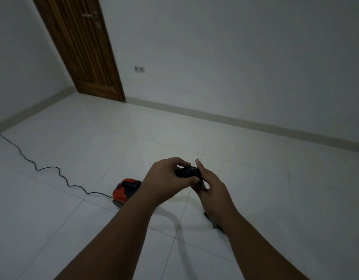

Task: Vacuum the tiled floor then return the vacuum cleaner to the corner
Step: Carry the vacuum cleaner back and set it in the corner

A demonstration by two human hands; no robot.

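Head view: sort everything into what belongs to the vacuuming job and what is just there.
For the job: red vacuum cleaner, power cord, black hose held by the left hand and right hand, tiled floor.
Just there: wooden door, wall socket, skirting board.

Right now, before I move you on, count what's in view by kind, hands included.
Hands: 2, left hand and right hand
Vacuum cleaner: 1
Hose: 1
Power cord: 1
Door: 1
Wall socket: 1
Total: 7
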